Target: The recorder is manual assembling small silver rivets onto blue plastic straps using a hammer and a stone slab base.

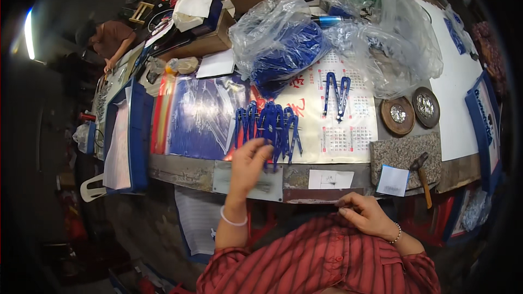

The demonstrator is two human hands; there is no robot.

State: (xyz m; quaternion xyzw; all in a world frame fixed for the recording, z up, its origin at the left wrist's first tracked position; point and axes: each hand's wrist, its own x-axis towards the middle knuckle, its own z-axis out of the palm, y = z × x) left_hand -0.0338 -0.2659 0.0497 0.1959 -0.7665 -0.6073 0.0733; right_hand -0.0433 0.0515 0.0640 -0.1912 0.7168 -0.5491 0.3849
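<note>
My left hand (251, 162) reaches over the near end of a row of blue two-legged tools (279, 125), shaped like compasses with metal pins. Its fingers are curled closed at one blurred blue tool (271, 159) in that row. Two more blue tools (336, 95), legs spread into V shapes, lie apart to the right on a calendar sheet (357, 122). My right hand (366, 213) rests in front of my body by the table's near edge. Its fingers are curled together; whether something small is between them is hidden.
A clear bag of blue parts (286, 43) stands behind the row. To the right are two round dishes (397, 115) with small metal pieces, a stone slab (406, 149) and a hammer (422, 177). A blue crate (139, 139) stands left. Another person (113, 41) sits far left.
</note>
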